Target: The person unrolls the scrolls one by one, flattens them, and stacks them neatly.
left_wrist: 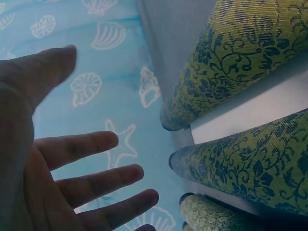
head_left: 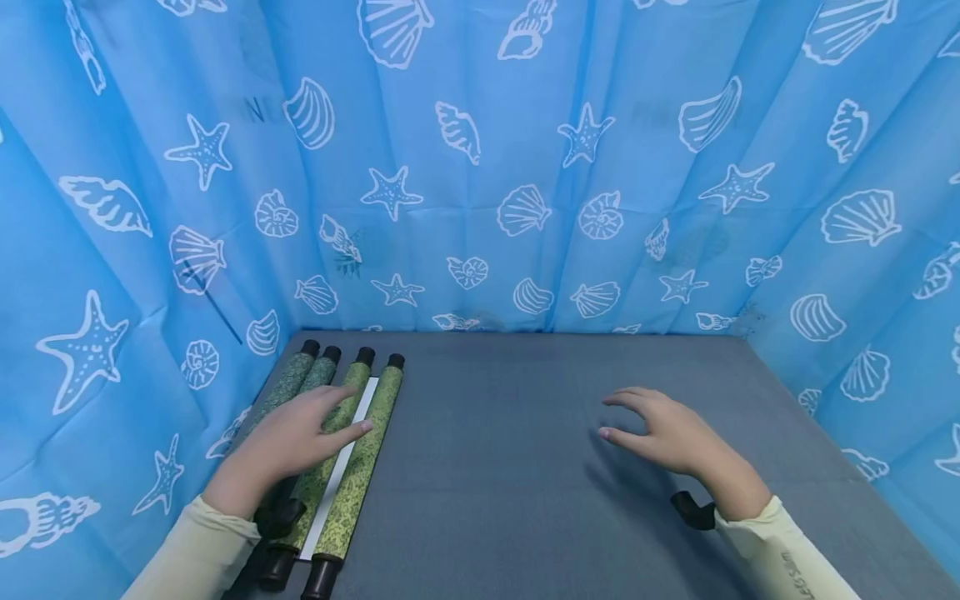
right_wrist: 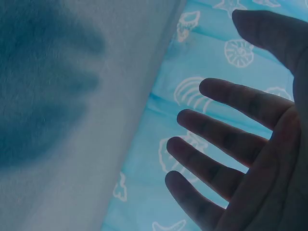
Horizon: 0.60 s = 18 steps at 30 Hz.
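Several green patterned rolls point(head_left: 363, 467) with black end caps lie side by side at the table's left edge. A white strip point(head_left: 341, 471) shows between the two right-hand rolls. My left hand point(head_left: 300, 429) is spread over the rolls with straight fingers and grips nothing. In the left wrist view the left hand point(left_wrist: 72, 183) is palm-open, with a gap between it and the rolls point(left_wrist: 250, 159) and white strip point(left_wrist: 250, 113). My right hand point(head_left: 660, 429) hovers above the bare grey table point(head_left: 510, 467), fingers relaxed and empty. The right wrist view shows the right hand point(right_wrist: 231, 144) with spread fingers over its shadow.
Blue curtains printed with shells and starfish point(head_left: 480, 167) close in the table on the left, back and right. A small black strap part point(head_left: 693, 510) sits by my right wrist. The rolls lie close against the left curtain point(head_left: 150, 350).
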Tool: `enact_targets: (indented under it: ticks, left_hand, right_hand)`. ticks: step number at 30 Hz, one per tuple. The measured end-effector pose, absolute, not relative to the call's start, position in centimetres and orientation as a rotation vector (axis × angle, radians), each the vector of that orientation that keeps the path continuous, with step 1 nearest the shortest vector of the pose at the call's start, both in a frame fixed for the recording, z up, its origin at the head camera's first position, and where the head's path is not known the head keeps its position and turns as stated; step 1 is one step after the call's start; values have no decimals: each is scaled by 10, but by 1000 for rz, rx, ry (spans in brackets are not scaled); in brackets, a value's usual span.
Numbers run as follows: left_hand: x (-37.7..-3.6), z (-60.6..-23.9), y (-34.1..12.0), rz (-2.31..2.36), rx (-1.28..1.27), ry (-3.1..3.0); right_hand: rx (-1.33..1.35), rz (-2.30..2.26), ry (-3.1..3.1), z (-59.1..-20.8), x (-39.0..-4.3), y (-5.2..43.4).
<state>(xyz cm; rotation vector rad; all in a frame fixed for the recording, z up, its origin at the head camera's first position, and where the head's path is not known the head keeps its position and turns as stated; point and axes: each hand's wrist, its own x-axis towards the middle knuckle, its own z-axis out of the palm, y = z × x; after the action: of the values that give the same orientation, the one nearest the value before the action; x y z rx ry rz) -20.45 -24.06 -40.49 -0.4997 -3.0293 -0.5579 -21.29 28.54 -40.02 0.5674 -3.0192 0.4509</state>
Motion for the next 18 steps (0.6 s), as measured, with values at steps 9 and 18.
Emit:
enact_targets:
  ticks: [9,18]
  left_hand:
    - [-200,-404,-244,-648,-501,-3054]
    - [-197,-412,-250,-719,-490,-3081]
  right_hand:
    - [638,571,-3009,-400,-214,269]
    - [699,612,-3017,-405,-216,253]
